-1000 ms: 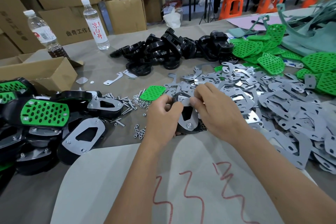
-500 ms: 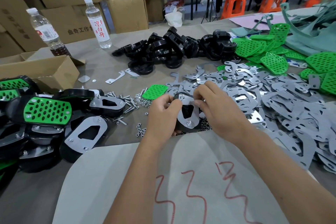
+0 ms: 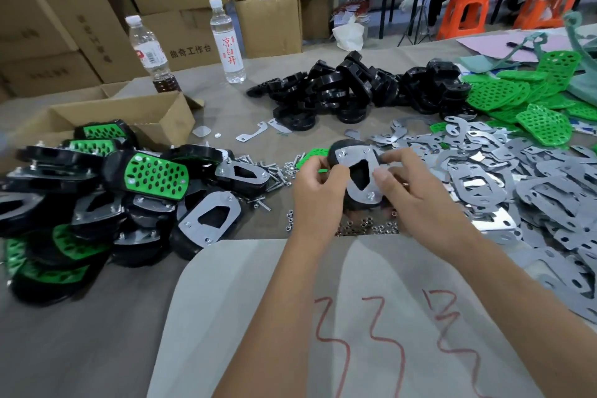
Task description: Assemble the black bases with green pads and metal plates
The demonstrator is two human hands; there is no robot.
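Black base (image 3: 339,152) gripped between left hand (image 3: 318,195), right hand (image 3: 416,200), raised.

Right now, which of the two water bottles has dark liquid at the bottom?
The left bottle, beside the open cardboard box; the right bottle with red characters looks clear.

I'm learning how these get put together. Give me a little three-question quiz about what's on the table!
1. True or false: both hands hold the same black base.
2. What lies on top of that base: A) a green pad, B) a metal plate, C) a bottle cap?
3. On which side of the table is the loose metal plates pile?

Key:
1. True: the left hand and the right hand both grip it.
2. B
3. The person's right.
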